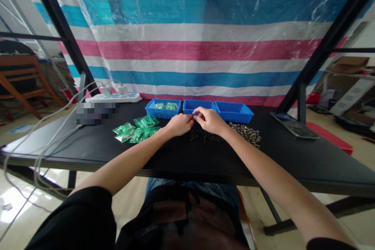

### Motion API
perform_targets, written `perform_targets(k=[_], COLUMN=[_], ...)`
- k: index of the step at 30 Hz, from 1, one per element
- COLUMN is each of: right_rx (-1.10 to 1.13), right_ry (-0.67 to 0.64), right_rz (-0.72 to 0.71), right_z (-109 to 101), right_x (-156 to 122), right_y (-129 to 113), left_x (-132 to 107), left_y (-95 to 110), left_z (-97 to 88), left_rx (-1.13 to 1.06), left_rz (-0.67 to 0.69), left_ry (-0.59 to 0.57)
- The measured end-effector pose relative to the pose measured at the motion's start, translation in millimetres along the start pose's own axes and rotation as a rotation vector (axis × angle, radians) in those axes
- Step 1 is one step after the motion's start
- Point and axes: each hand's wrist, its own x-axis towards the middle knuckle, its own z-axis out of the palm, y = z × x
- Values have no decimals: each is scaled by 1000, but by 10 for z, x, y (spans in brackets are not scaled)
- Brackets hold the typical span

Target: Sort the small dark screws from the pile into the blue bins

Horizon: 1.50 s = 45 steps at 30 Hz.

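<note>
My left hand (179, 124) and my right hand (208, 120) meet fingertip to fingertip over the black table (88, 144), just in front of the middle blue tray (198, 106). Both hands have their fingers pinched together on something too small to make out. Beneath them lies a scatter of dark screws (205, 136). A pile of small metal parts (246, 133) sits to the right of my right hand. Several small green plastic bags (136, 129) lie to the left of my left hand.
Three blue trays stand in a row at the back; the left one (163, 109) holds green bags, the right one (234, 111) is beside the middle. A white power strip (114, 97) with cables sits back left. A phone (294, 125) lies at right. Black frame posts flank the table.
</note>
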Motion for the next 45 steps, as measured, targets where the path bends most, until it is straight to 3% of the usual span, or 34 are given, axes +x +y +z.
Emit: perform_targets(k=[10,23,35,45], right_rx=[-24,-100,-166,-193], right_ry=[-44,-48,-65,-70], right_rz=[20,35,69,61], right_z=[-18,-47,-59,-69], right_x=[7,-5,-6,-15], right_y=[20,3,-47,-47], left_x=[-1,1,2,33], left_y=[16,14,26,-77], left_z=[29,33,17,63], left_rx=[-14,3,-3,-16], left_rz=[91,75,104,224], left_ry=[-45,1,-59,-51])
